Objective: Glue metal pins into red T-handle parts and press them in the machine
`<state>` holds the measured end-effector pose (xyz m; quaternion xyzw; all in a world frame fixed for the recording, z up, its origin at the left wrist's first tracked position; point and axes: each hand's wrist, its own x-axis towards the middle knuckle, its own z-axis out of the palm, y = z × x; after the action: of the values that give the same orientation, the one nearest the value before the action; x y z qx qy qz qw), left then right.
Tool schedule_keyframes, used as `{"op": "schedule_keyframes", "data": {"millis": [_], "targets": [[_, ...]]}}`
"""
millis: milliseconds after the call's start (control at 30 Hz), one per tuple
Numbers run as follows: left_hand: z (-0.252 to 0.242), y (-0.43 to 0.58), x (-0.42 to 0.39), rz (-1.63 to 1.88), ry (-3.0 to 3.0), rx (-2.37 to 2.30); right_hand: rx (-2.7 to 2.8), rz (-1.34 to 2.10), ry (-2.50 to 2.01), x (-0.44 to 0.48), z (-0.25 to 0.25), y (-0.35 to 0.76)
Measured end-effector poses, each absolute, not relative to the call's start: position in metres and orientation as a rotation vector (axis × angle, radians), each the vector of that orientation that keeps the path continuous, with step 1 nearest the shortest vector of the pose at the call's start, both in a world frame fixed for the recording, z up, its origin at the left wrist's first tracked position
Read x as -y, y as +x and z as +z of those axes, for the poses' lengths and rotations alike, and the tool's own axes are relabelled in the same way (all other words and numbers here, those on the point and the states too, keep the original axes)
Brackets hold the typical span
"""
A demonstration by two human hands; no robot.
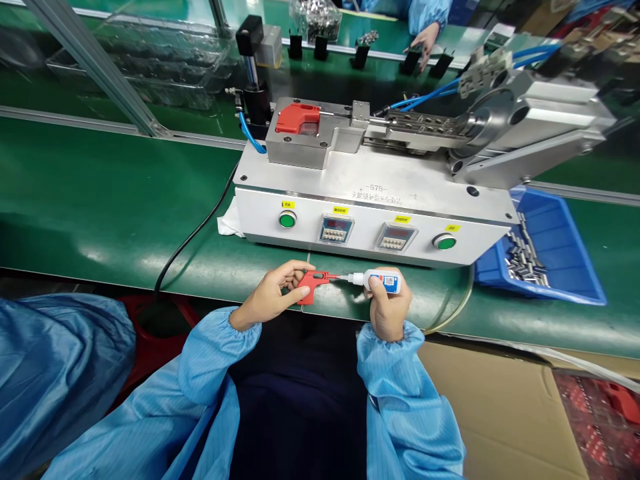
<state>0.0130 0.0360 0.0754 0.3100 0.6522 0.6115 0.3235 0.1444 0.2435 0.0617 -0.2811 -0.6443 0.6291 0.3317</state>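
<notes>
My left hand (273, 293) is closed on a small red plastic part (313, 283), held just above the near edge of the green bench. My right hand (387, 307) grips a small white glue bottle (380, 281) with a blue label, lying sideways. The bottle's thin nozzle touches the right end of the red part. Behind both hands stands a white press machine (370, 213) with two green buttons and two digital timers. A second red part (297, 118) sits in the machine's metal fixture.
A blue bin (560, 233) of small metal pins lies at the right of the machine. A black cable (190, 240) runs off to the left. A cardboard box (505, 407) stands at lower right. Another person's hand (425, 41) rests across the far belt, near clear trays (160, 67).
</notes>
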Motion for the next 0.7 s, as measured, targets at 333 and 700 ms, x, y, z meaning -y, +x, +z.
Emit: {"op": "schedule_keyframes", "data": {"millis": [333, 700], "targets": [[0.0743, 0.0128, -0.0358, 1.605, 0.81, -1.709, 1.753, 1.59, -0.741, -0.2435, 0.0609, 0.1464], [0.0748, 0.0129, -0.0361, 1.611, 0.797, -1.713, 1.651, 1.769, -0.662, -0.2514, 0.0654, 0.1501]]}}
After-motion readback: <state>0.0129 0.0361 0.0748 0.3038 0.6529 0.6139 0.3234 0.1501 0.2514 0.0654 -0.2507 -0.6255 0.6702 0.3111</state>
